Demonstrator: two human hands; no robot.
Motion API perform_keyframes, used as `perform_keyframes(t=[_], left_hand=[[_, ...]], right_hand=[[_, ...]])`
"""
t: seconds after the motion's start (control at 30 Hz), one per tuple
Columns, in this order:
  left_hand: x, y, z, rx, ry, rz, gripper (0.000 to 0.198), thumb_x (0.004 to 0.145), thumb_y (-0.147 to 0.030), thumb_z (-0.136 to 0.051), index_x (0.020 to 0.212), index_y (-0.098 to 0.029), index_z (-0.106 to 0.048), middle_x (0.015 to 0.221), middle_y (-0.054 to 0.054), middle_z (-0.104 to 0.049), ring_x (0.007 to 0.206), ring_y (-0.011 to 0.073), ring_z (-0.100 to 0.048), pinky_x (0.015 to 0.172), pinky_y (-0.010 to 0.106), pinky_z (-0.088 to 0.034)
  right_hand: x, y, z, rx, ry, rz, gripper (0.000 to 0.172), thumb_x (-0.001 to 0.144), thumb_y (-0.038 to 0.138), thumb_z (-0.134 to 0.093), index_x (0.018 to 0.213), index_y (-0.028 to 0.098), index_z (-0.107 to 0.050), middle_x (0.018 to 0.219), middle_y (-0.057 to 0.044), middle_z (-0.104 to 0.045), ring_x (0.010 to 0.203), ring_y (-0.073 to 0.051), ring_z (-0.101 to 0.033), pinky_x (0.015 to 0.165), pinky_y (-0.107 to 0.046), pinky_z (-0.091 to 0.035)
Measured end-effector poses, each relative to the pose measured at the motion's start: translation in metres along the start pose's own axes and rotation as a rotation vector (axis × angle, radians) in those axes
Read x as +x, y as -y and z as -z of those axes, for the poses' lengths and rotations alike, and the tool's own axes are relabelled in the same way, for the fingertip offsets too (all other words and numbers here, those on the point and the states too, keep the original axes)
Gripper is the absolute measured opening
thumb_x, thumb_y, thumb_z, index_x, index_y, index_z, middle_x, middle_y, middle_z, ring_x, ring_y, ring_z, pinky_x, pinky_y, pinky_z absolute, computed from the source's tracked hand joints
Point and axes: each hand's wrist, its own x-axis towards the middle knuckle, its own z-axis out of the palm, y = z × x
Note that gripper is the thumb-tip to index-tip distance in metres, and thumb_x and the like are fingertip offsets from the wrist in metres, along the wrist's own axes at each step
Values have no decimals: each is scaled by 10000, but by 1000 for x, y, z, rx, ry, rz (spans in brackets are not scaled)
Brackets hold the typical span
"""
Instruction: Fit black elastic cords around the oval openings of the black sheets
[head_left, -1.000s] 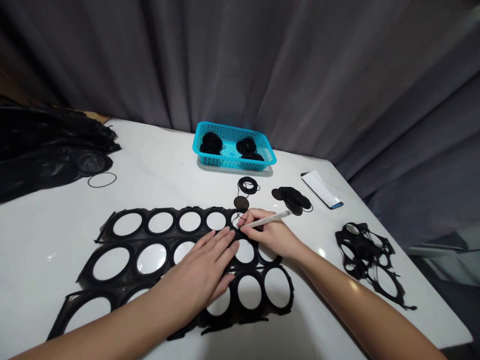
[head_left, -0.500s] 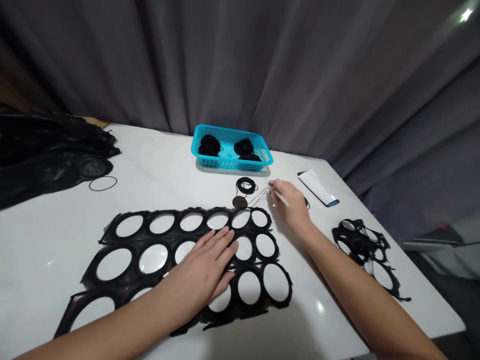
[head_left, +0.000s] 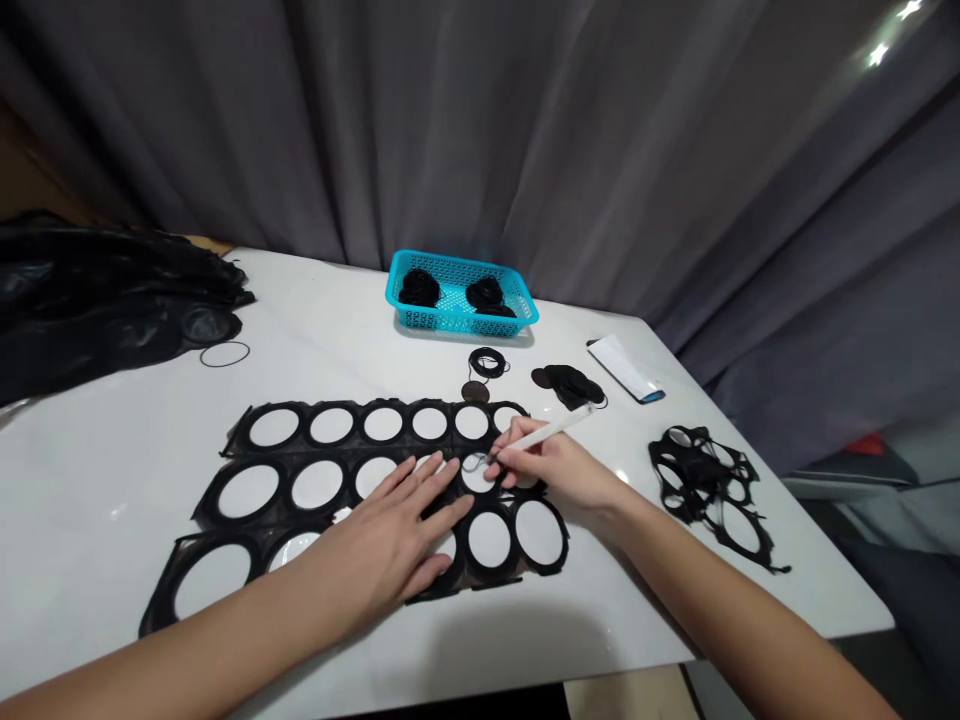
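A black sheet [head_left: 292, 455] with rows of large round holes lies flat on the white table. My left hand [head_left: 401, 525] rests palm down on its middle, fingers stretched out and a little apart. In my right hand [head_left: 540, 460] is a slim white pen-shaped tool [head_left: 559, 424], pinched with its lower end toward a hole in the second row. A thin dark loop [head_left: 472, 463] shows in that hole beside the fingertips; whether the tool touches it I cannot tell. Beyond the sheet lie a bundle of black rings [head_left: 488, 362] and a dark disc [head_left: 475, 391].
A blue basket [head_left: 463, 322] holding black ring bundles stands at the back. Dark discs [head_left: 570, 384] lie piled right of centre, near a white packet [head_left: 626, 368]. Black holed scraps [head_left: 701, 490] lie at right. Black sheeting [head_left: 112, 310] and a single ring [head_left: 225, 354] are at left.
My right hand has come back from beside the ring bundle to the sheet's second row, still holding the white tool. The pile of discs now shows. My left hand stays on the sheet.
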Motion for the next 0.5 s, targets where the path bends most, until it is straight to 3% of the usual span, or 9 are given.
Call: perform_keyframes(t=[0.13,0.3,0.5], left_hand=[[-5,-6,-4,31,-11,11,473,965,-305,-579,1428,-234,-515,1568,148,-391,1449,369,-343,1142,544,-345],[-4,-7,-5,64,-11,20,504,980,-337,-570,1464,-241,-471,1589,140,-355,1474,353,-292,1169,540,-308],[-6,-8,-6,65,3,31,515,978,-328,-569,1475,-253,-455,1598,131,-341,1484,349,-267,1174,536,-302]], right_hand=[[-13,-5,-11,-107,43,29,287,850,398,-721,774,207,-521,949,-40,-681,951,-205,-662,838,-346,-505],[-19,-2,-17,-398,55,171,224,901,302,-638,744,209,-510,969,-28,-662,946,-201,-611,837,-336,-457],[-18,-1,-21,-490,42,245,204,903,234,-615,733,205,-507,924,-17,-643,895,-182,-596,799,-305,-441]])
